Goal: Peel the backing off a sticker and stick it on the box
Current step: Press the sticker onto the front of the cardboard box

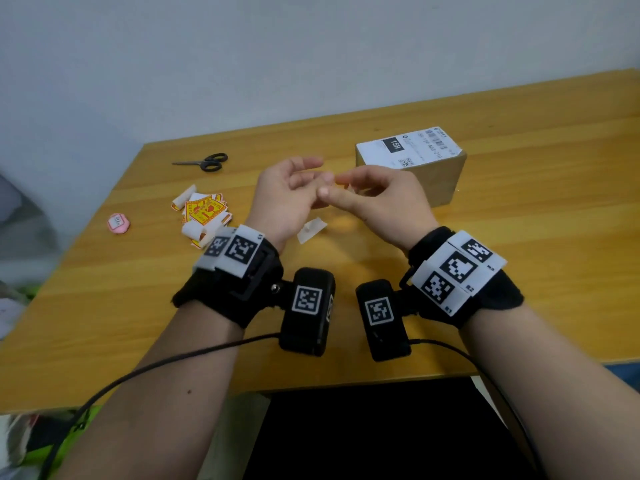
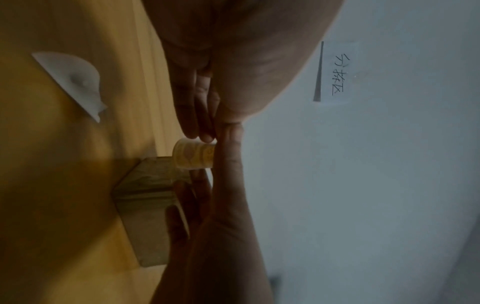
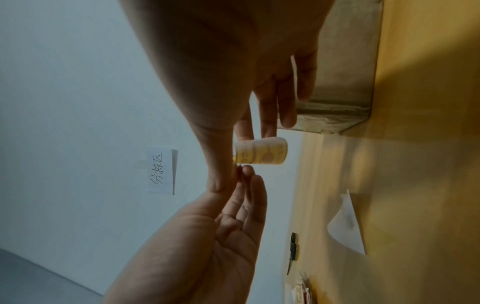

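Note:
A small yellow and white sticker (image 1: 342, 181) curls in the air between my two hands, above the table. My right hand (image 1: 377, 199) pinches it between thumb and fingers; the right wrist view shows the sticker (image 3: 262, 152) bowed out from that pinch. My left hand (image 1: 294, 192) faces it palm up with relaxed fingers, whose tips touch the sticker's (image 2: 193, 156) edge. Just behind my right hand stands the brown cardboard box (image 1: 415, 181), with a white shipping label on top. A peeled white backing (image 1: 311, 229) lies on the table under my hands.
A pile of yellow and red stickers with curled backings (image 1: 204, 213) lies left of my left wrist. Black scissors (image 1: 207, 162) lie further back left, and a pink round item (image 1: 118, 223) sits near the wooden table's (image 1: 519, 237) left edge. A wall is behind.

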